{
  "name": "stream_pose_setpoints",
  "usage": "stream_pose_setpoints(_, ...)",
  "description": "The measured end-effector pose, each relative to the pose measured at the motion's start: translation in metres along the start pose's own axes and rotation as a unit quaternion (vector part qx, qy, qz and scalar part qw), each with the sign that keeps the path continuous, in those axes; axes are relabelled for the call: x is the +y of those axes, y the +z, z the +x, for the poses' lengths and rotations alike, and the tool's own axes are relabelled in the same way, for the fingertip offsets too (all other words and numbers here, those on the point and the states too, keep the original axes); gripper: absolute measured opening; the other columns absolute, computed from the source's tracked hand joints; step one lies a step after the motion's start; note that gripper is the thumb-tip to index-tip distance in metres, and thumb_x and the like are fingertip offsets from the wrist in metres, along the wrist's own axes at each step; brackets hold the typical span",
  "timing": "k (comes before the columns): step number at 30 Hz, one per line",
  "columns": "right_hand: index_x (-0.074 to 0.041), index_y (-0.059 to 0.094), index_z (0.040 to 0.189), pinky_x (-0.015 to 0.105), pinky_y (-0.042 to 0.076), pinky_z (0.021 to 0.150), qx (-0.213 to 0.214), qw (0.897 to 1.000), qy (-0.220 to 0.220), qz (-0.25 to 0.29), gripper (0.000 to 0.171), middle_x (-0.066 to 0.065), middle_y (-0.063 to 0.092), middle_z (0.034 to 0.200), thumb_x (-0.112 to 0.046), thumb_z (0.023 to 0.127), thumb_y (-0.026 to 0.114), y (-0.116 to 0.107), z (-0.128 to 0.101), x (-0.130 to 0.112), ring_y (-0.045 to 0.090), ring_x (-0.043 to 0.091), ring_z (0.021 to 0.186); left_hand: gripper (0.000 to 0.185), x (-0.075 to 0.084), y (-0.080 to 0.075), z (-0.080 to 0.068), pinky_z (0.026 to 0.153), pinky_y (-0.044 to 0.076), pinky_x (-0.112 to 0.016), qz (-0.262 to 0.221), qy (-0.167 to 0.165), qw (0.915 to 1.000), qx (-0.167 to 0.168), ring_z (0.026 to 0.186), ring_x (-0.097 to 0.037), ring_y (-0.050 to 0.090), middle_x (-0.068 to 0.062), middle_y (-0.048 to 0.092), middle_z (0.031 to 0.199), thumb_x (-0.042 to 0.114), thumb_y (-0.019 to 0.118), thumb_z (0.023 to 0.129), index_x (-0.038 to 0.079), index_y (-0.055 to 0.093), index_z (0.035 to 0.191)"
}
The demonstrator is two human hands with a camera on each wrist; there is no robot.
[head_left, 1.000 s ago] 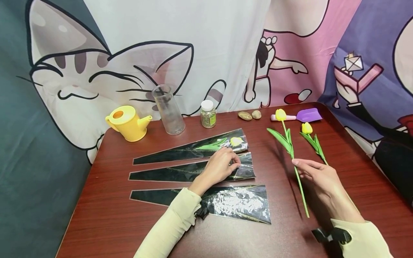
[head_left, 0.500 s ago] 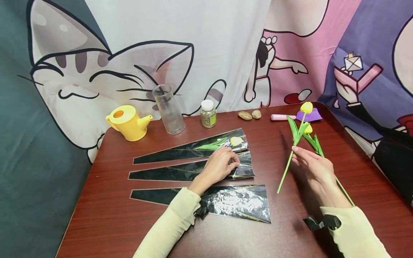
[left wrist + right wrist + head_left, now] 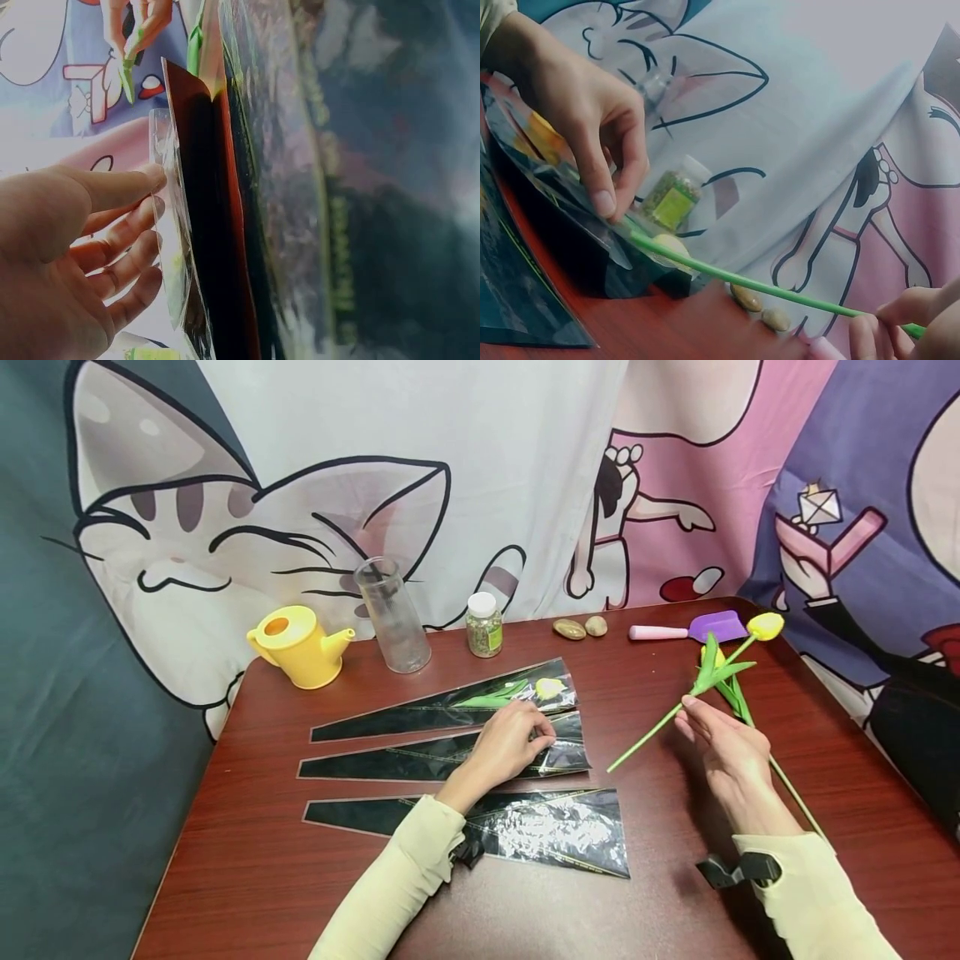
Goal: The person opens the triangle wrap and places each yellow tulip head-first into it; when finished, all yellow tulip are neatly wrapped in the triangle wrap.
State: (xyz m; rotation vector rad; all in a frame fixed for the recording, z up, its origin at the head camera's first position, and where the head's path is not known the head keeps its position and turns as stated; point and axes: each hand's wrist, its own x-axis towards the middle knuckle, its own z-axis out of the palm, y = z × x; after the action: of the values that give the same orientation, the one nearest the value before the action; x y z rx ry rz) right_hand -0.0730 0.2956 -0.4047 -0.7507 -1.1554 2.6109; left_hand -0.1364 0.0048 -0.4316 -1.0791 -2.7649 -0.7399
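My right hand pinches the stem of a yellow artificial tulip above the table. Its bloom points to the far right; its bare stem end points left toward the mouth of the middle flower sleeve. With thumb and fingers, my left hand pinches the clear film at that sleeve's wide end, lifted off the dark backing in the left wrist view. A second tulip lies partly hidden behind my right hand. Another yellow tulip lies inside the far sleeve. The near sleeve lies flat.
Along the back stand a yellow watering can, a tall glass vase and a white-capped jar. Two stones and a purple shovel lie farther right. A printed cloth hangs behind the table.
My right hand has moved left and away from me. The tulip has swung from nearly upright to slanted, bloom to the right and stem end to the left. My left hand stays put.
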Motion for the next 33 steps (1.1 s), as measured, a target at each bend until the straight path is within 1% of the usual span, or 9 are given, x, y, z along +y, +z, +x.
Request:
stream_pose_setpoints(3, 0.004, 0.077, 0.085, 0.035, 0.056, 0.074, 0.022, 1.000, -0.005, 0.021, 0.011, 0.015, 0.072, 0.082, 0.013, 0.082, 0.071, 0.000, 0.000, -0.001, 0.072, 0.021, 0.074, 0.004, 0.000, 0.000, 0.000, 0.097, 0.041, -0.027, -0.002, -0.001, 1.0000, 0.000, 0.086, -0.008, 0.056, 0.012, 0.060, 0.084, 0.026, 0.075, 0.089, 0.022, 0.075, 0.087)
stream_pose_setpoints(5, 0.004, 0.077, 0.084, 0.036, 0.056, 0.074, 0.033, 0.999, -0.005, 0.034, 0.012, 0.015, 0.072, 0.082, 0.014, 0.081, 0.071, 0.000, 0.000, 0.000, 0.072, 0.022, 0.074, 0.004, 0.000, -0.001, 0.000, 0.092, 0.044, -0.027, -0.004, 0.000, 1.0000, 0.004, 0.085, -0.008, 0.056, 0.011, 0.060, 0.084, 0.026, 0.075, 0.088, 0.022, 0.075, 0.086)
stream_pose_setpoints(9, 0.005, 0.076, 0.084, 0.036, 0.057, 0.073, 0.050, 0.997, -0.007, 0.053, 0.011, 0.015, 0.072, 0.082, 0.014, 0.081, 0.071, 0.001, 0.001, 0.003, 0.072, 0.023, 0.073, 0.005, 0.001, -0.003, 0.001, 0.094, 0.043, -0.027, -0.011, 0.002, 0.9999, 0.012, 0.083, -0.008, 0.056, 0.010, 0.060, 0.083, 0.025, 0.075, 0.088, 0.021, 0.075, 0.086)
stream_pose_setpoints(12, 0.005, 0.076, 0.083, 0.036, 0.057, 0.073, 0.071, 0.996, -0.005, 0.060, 0.010, 0.015, 0.072, 0.081, 0.013, 0.080, 0.073, 0.002, 0.001, 0.008, 0.072, 0.022, 0.072, 0.005, 0.001, -0.003, 0.002, 0.092, 0.044, -0.027, -0.014, -0.001, 0.9998, 0.013, 0.084, -0.008, 0.056, 0.011, 0.060, 0.082, 0.025, 0.075, 0.089, 0.021, 0.076, 0.086)
stream_pose_setpoints(16, 0.006, 0.076, 0.082, 0.036, 0.057, 0.072, 0.098, 0.992, -0.002, 0.075, 0.011, 0.016, 0.072, 0.079, 0.015, 0.079, 0.072, 0.003, 0.000, 0.016, 0.072, 0.023, 0.072, 0.005, 0.001, -0.003, 0.002, 0.086, 0.046, -0.027, -0.015, -0.008, 0.9998, 0.011, 0.085, -0.009, 0.056, 0.012, 0.059, 0.083, 0.026, 0.074, 0.089, 0.022, 0.076, 0.086)
stream_pose_setpoints(21, 0.007, 0.075, 0.081, 0.036, 0.056, 0.073, 0.109, 0.990, -0.005, 0.091, 0.012, 0.015, 0.072, 0.081, 0.018, 0.077, 0.072, 0.006, 0.000, 0.022, 0.072, 0.023, 0.072, 0.005, 0.001, -0.005, 0.002, 0.085, 0.047, -0.028, -0.017, -0.013, 0.9996, 0.017, 0.089, -0.009, 0.057, 0.012, 0.061, 0.086, 0.027, 0.074, 0.089, 0.023, 0.076, 0.087)
stream_pose_setpoints(27, 0.007, 0.075, 0.082, 0.035, 0.057, 0.071, 0.124, 0.986, -0.014, 0.111, 0.013, 0.015, 0.072, 0.080, 0.018, 0.076, 0.073, 0.003, 0.003, 0.018, 0.072, 0.023, 0.071, 0.005, 0.000, -0.006, 0.001, 0.081, 0.047, -0.028, -0.021, -0.012, 0.9995, 0.023, 0.088, -0.009, 0.057, 0.011, 0.061, 0.086, 0.026, 0.075, 0.089, 0.022, 0.077, 0.087)
stream_pose_setpoints(30, 0.007, 0.075, 0.083, 0.034, 0.057, 0.071, 0.129, 0.985, -0.017, 0.112, 0.015, 0.015, 0.072, 0.080, 0.019, 0.074, 0.074, 0.003, 0.003, 0.018, 0.072, 0.023, 0.071, 0.005, 0.000, -0.006, 0.002, 0.082, 0.047, -0.028, -0.019, -0.012, 0.9995, 0.023, 0.089, -0.009, 0.056, 0.011, 0.061, 0.086, 0.026, 0.075, 0.089, 0.022, 0.077, 0.088)
stream_pose_setpoints(33, 0.007, 0.075, 0.083, 0.034, 0.056, 0.072, 0.125, 0.986, -0.005, 0.109, 0.015, 0.016, 0.072, 0.080, 0.019, 0.074, 0.074, 0.007, 0.002, 0.023, 0.072, 0.023, 0.071, 0.005, 0.001, -0.005, 0.003, 0.084, 0.046, -0.028, -0.017, -0.009, 0.9995, 0.026, 0.091, -0.009, 0.057, 0.011, 0.061, 0.087, 0.027, 0.075, 0.088, 0.022, 0.077, 0.087)
